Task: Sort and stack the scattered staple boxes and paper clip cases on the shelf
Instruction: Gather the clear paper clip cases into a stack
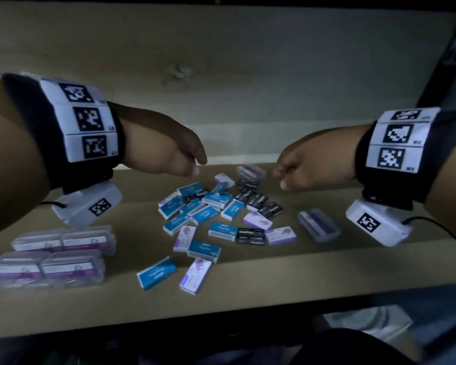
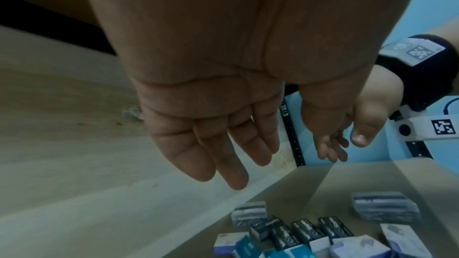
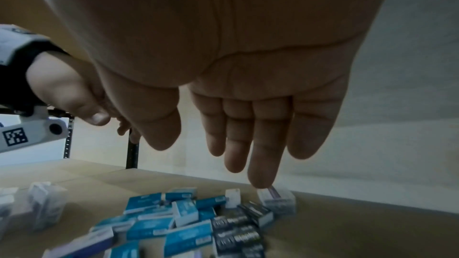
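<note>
A scattered heap of blue staple boxes, black ones and purple-and-white ones lies mid-shelf. Clear paper clip cases sit grouped in two rows at the front left. One loose clear case lies right of the heap, another at its far edge. My left hand hovers above the heap's left rear, fingers relaxed and empty. My right hand hovers above the right rear, fingers straight, holding nothing. Its tips hang just above the far clear case.
The wooden shelf has a back wall close behind the heap and a front edge near me. A black metal upright stands at the shelf's far corner. Bare board lies right of the loose case.
</note>
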